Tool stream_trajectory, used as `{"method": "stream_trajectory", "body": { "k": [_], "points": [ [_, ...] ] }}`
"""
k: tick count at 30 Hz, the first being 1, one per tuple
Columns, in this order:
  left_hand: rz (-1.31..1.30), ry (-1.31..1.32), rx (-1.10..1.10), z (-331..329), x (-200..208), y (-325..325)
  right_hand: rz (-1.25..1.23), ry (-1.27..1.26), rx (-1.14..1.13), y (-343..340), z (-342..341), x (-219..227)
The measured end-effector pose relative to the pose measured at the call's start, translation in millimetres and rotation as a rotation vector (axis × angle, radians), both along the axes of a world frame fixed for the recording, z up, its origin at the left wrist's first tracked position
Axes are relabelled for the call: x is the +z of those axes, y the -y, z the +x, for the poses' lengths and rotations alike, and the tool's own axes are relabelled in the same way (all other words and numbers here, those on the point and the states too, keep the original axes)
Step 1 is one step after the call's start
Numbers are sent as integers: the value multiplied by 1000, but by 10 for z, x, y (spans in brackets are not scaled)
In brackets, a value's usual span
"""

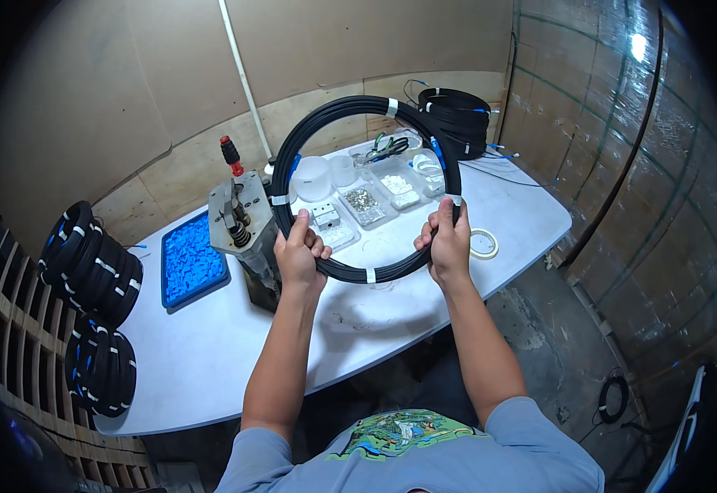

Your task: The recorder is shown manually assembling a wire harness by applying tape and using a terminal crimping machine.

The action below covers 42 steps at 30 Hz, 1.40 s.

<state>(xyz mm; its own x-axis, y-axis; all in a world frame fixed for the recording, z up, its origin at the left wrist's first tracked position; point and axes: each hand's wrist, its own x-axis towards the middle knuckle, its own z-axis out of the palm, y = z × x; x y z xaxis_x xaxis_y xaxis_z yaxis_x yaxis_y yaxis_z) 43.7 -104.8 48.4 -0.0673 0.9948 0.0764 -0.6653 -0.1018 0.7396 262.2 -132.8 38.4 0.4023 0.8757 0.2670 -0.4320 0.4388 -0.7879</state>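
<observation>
Both my hands hold up a large round coil of black cable (346, 108) above the white table. White bands of tape (392, 108) wrap it at several places, and blue connectors (436, 150) show on its left and right inner sides. My left hand (298, 255) is closed around the lower left of the ring, thumb on the near face. On the lower right, my right hand (447, 238) grips it the same way. Through the ring, clear trays (367, 205) with small metal and white parts show on the table.
A metal hand press (239, 214) with a red-and-black handle stands left of the coil. Beside it lies a blue tray (197, 305) of small blue pieces. Stacks of black cable coils (100, 263) sit at the left edge, another stack (455, 123) at the back right. A tape roll (494, 246) lies nearby.
</observation>
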Motion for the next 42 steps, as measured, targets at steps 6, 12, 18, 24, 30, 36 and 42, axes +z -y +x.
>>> {"method": "stream_trajectory", "body": {
  "k": [6,12,18,24,30,36,42],
  "points": [
    [-31,-33,79,12,6,76,-7,-49,26,-39,-40,-29],
    [-15,-65,62,-28,-16,99,-25,-55,35,-37,-46,-16],
    [159,-140,-46,-213,34,24,-8,76,146,-87,286,91],
    [241,-564,-103,-421,395,-49,-19,273,382,-108,656,359],
    [144,-411,-138,-302,229,-66,-34,514,398,-77,791,583],
    [181,-214,-83,-268,42,-77,19,358,322,13,678,386],
    [164,-159,-54,-171,36,-58,-32,258,132,-46,489,323]
  ]
}}
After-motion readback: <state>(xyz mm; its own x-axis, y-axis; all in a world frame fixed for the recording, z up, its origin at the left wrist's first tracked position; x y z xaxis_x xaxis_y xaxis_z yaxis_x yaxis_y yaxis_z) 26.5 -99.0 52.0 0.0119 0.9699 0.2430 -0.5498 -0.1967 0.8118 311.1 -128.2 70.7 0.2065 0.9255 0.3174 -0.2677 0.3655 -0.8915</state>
